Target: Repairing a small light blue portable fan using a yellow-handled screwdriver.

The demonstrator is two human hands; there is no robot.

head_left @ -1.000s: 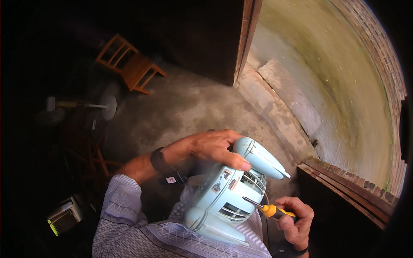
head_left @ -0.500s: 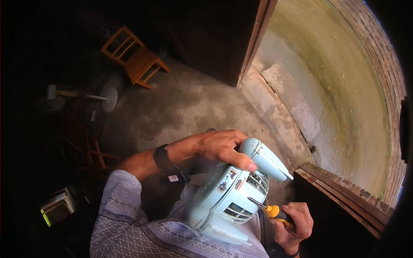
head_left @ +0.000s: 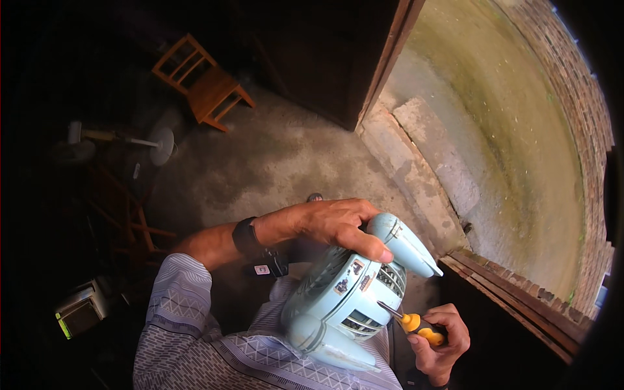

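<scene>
Head view has the left hand (head_left: 348, 227) gripping the upper edge of a pale blue casing (head_left: 344, 296), its thumb laid over the edge beside a rounded pod (head_left: 403, 244); the other fingertips are hidden behind, so how they are spread cannot be told. The casing is tilted, in front of the person's patterned shirt (head_left: 179, 318), with slotted vents and a second pod at its lower end.

The right hand (head_left: 450, 348) pinches the yellow and black handle of a screwdriver (head_left: 422, 330) between thumb and curled fingers. The screwdriver's shaft points up and left, its tip at the casing's face between two vents; whether it touches is unclear.

A dark band (head_left: 246, 238) circles the left wrist. Beyond, a wooden chair (head_left: 211, 91) stands on the stained floor (head_left: 260, 156), near a dark door (head_left: 312, 58).
</scene>
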